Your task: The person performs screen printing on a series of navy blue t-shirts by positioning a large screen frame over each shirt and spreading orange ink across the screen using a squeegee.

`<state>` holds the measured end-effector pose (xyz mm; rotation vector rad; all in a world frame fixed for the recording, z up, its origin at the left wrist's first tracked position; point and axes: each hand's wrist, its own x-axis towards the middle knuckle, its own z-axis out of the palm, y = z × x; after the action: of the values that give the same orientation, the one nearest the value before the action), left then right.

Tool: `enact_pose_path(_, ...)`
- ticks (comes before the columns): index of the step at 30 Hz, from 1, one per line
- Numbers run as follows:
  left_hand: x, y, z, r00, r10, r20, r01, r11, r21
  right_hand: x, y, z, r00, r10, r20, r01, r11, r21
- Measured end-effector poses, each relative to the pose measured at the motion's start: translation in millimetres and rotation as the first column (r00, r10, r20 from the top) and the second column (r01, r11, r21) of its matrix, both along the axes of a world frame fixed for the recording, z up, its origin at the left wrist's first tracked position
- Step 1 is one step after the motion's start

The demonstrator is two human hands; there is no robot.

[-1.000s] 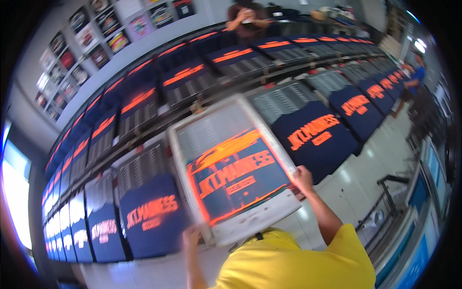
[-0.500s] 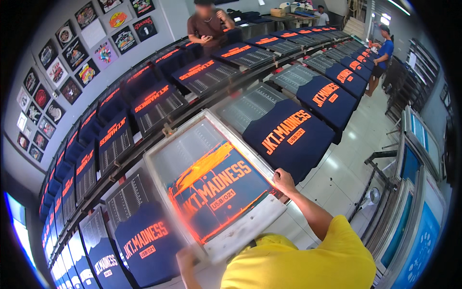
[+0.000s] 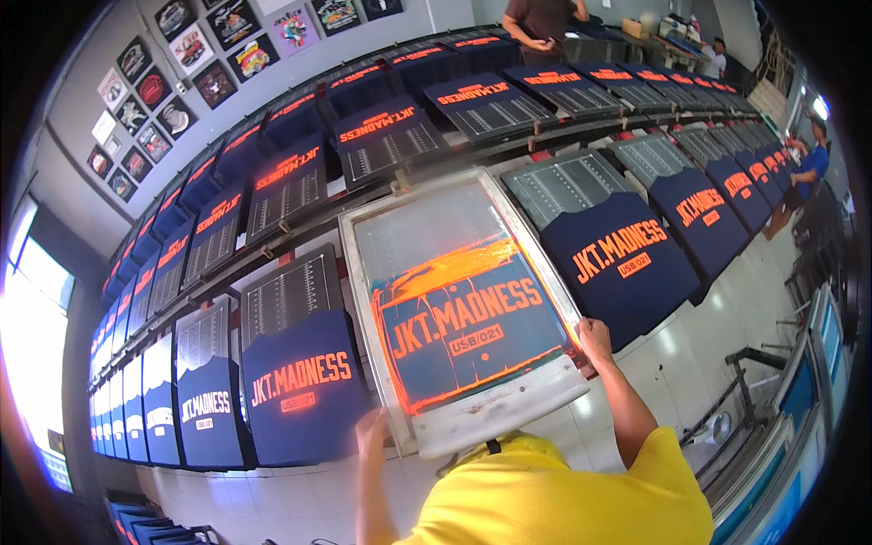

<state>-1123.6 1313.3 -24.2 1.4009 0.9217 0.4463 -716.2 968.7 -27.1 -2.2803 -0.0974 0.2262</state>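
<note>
A screen printing frame (image 3: 371, 304) lies over a place in the near row between two dark blue shirts. Its mesh has a stencil with orange lettering and a thick band of orange ink (image 3: 454, 265). Along its near side runs a wide pale bar (image 3: 500, 411). My right hand (image 3: 595, 341) is closed around the right edge, towards the near corner. At the lower left edge my left hand (image 3: 372, 429) is against the frame, a little blurred, its fingers partly hidden. What lies under the mesh is mostly hidden. Printed shirts sit left (image 3: 304, 391) and right (image 3: 622, 263) of the frame.
Long rows of boards with dark blue shirts curve away on both sides, parted by a metal rail (image 3: 318, 216). Behind the far row stands a person in brown (image 3: 536, 23); another in blue (image 3: 811, 163) is at far right. Stacked frames (image 3: 799, 400) lean at right.
The view has turned left, so the frame and shirts sit further right in the picture. My left hand shows higher, against the frame's edge. My right hand still grips the right edge.
</note>
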Motion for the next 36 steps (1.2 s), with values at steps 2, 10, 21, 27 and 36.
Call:
enact_pose_path(2,5.3,-6.7,-0.3,0.994,0.097,-0.054,-0.096,0.995,0.007,2.3,-2.9,3.0,0.999,-0.014,-0.046,0.017,0.998,0.054)
enact_pose_path(10,5.2,-11.3,41.2,0.987,0.158,-0.030,-0.149,0.970,0.189,-11.5,-6.9,13.8,0.987,-0.012,0.161,0.007,1.000,0.029)
enact_pose_path(21,-114.1,87.5,67.2,0.987,0.140,-0.082,-0.126,0.979,0.158,-152.4,82.4,14.3,0.972,-0.052,0.230,0.034,0.996,0.082)
enact_pose_path(27,-220.6,164.0,45.2,0.960,0.240,-0.145,-0.199,0.948,0.250,-259.9,170.0,16.5,0.996,-0.058,0.069,0.054,0.997,0.063)
enact_pose_path(36,-313.8,243.8,21.3,0.936,0.304,-0.177,-0.252,0.930,0.267,-343.9,275.5,17.2,0.993,0.052,0.104,-0.063,0.992,0.111)
